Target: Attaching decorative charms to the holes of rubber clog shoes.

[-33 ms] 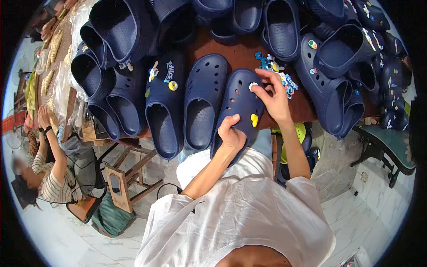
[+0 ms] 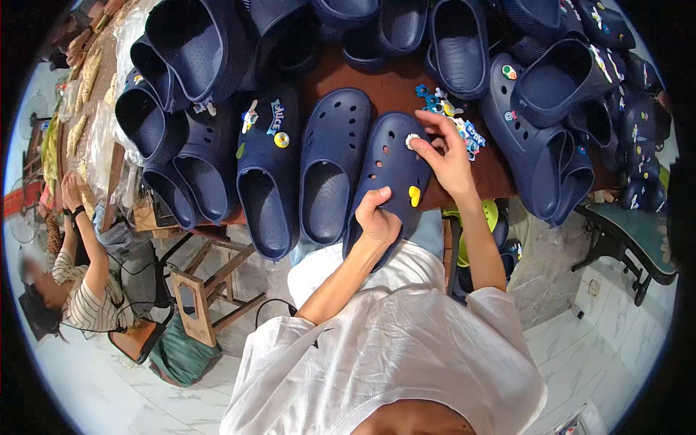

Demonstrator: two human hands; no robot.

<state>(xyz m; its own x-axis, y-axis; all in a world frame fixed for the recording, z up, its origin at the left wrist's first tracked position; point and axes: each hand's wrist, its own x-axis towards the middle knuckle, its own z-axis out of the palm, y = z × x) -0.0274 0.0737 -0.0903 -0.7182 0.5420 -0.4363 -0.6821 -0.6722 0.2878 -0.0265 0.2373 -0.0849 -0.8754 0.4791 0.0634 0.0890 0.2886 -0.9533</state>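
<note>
A navy clog [image 2: 388, 167] with holes in its upper rests at the near edge of the brown table, its toe pointing away. My left hand [image 2: 378, 221] is closed round its heel end, thumb on top. My right hand [image 2: 449, 163] pinches a small white charm [image 2: 412, 141] against the upper, with thumb and index finger on it. Low on the same clog's right side sits a yellow charm [image 2: 414, 196]. Just left lies a navy clog without charms [image 2: 335, 138]. Beyond that one, another clog [image 2: 262, 156] bears several charms.
Loose blue, white and yellow charms [image 2: 473, 139] lie right of my right hand. More navy clogs [image 2: 457, 51] crowd the table's back and both sides. At left, a person [image 2: 87, 283] works beside a wooden stool [image 2: 196, 308]. A dark-topped chair [image 2: 631, 243] stands at right.
</note>
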